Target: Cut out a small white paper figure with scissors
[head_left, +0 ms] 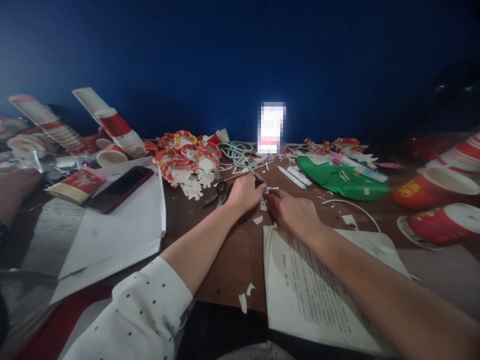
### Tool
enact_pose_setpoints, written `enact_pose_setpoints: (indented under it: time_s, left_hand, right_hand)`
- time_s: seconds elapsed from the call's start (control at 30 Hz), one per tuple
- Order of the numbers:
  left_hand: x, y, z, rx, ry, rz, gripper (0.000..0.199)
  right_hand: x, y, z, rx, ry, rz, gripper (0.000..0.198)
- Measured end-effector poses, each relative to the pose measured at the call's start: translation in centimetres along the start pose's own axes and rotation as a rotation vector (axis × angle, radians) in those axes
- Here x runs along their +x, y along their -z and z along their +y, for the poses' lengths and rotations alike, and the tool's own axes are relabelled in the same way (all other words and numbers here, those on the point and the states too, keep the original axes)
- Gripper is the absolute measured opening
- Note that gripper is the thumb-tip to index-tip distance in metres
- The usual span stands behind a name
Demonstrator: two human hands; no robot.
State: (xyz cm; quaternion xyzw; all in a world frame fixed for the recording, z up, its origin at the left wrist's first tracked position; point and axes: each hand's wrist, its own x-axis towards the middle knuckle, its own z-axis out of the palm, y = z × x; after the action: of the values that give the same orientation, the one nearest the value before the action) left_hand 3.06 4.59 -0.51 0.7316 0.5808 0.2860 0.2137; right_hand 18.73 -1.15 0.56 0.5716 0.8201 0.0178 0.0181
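My left hand [245, 194] is closed around a slim dark tool [255, 173], which points up and away from the fingers. Its kind is hard to make out. Just to the right, my right hand [294, 212] has its fingers bent together low over the table [221, 270], close to the left fingertips. Small white paper scraps [258, 220] lie by both hands, and whatever the right fingertips pinch is too small to tell. Black-handled scissors [220, 192] lie beside my left hand, partly hidden by it. Under my right forearm rests a printed booklet [300, 295].
Paper crafts with red trim [183, 160] are piled at the back left, near a blue cord [238, 152]. Markers [292, 177] lie by a green sheet [341, 182]. Red paper cups [446, 225] stand right; a phone [122, 187] lies left. Another person's hand [20, 185] is at far left.
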Motion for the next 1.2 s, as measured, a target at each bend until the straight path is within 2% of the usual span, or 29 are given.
enact_pose_setpoints:
  time_s: [0.77,1.2]
  left_hand:
    - [-0.5,1.1,0.3,-0.019,0.045,-0.025,0.021]
    - [-1.0,1.7,0.2,0.001,0.082,-0.052,0.02]
  right_hand:
    - [0.1,-0.5,0.3,0.01,0.013,0.022,0.044]
    - [-0.1,0.4,-0.1,-0.008,-0.014,-0.046,0.045]
